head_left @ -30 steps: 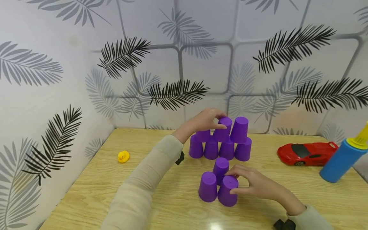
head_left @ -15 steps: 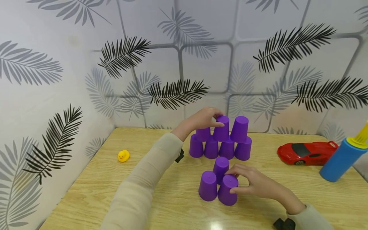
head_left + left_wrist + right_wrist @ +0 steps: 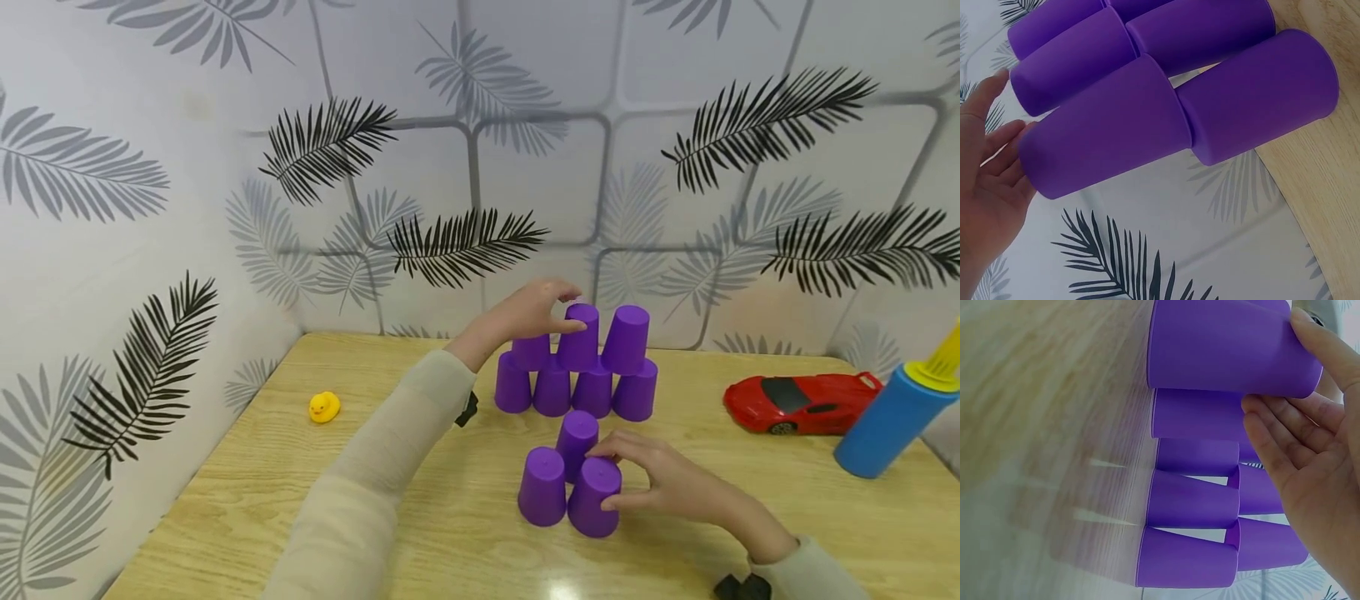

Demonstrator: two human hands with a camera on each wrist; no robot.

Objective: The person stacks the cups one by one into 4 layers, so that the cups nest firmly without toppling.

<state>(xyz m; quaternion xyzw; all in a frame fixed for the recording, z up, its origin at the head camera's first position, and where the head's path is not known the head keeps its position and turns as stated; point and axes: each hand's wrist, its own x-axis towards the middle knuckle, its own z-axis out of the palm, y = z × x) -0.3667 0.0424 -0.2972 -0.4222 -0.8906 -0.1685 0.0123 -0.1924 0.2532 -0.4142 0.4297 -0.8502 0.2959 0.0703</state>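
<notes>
Upside-down purple cups form two tiers at the back of the table: a bottom row of several cups (image 3: 551, 387) and three above. My left hand (image 3: 528, 312) is at the middle upper cup (image 3: 577, 346), thumb in front and fingers just over its top. In the left wrist view its fingers are spread loosely beside the left upper cup (image 3: 1110, 128). Three more cups stand nearer me. My right hand (image 3: 660, 479) pinches the front right cup (image 3: 592, 508) between thumb and fingers. The front left cup (image 3: 542, 492) and the cup behind (image 3: 576, 442) stand beside it.
A yellow rubber duck (image 3: 324, 407) sits at the left of the wooden table (image 3: 247, 500). At the right are a red toy car (image 3: 802, 402) and a blue pump (image 3: 888, 425) with a yellow top. A leaf-patterned wall rises behind the cups.
The middle upper cup shifted slightly left and became upright, and my left fingers have lifted a little from its top. My right hand stays on the front right cup.
</notes>
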